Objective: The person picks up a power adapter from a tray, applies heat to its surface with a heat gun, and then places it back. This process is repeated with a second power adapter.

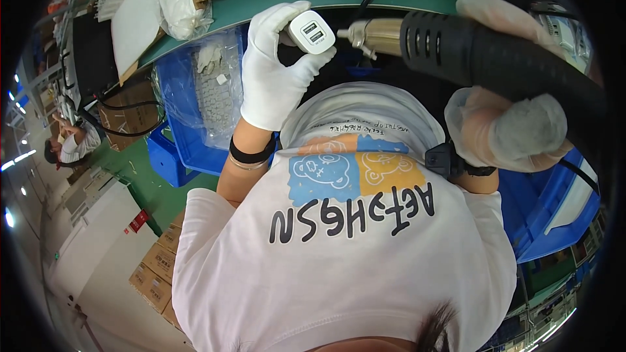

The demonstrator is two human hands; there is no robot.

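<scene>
My left hand (pixel 270 78), in a white glove, is closed on a small white USB charger (pixel 312 32), pinched between thumb and fingers. The charger's face has two USB ports. My right hand (pixel 495 120), in a thin, pale glove, wraps round a thick black hot-air gun (pixel 443 42) with vent slots. The gun's metal nozzle (pixel 365 36) points left at the charger, with a narrow gap between tip and charger. Part of the right hand is hidden behind the gun.
A green worktop (pixel 280 0) runs along the top. At left a blue bin (pixel 182 133) holds a clear bag with rows of small white parts (pixel 215 91). Another blue bin (pixel 548 215) stands at right. Cartons (pixel 156 267) and a seated person (pixel 75 140) are farther left.
</scene>
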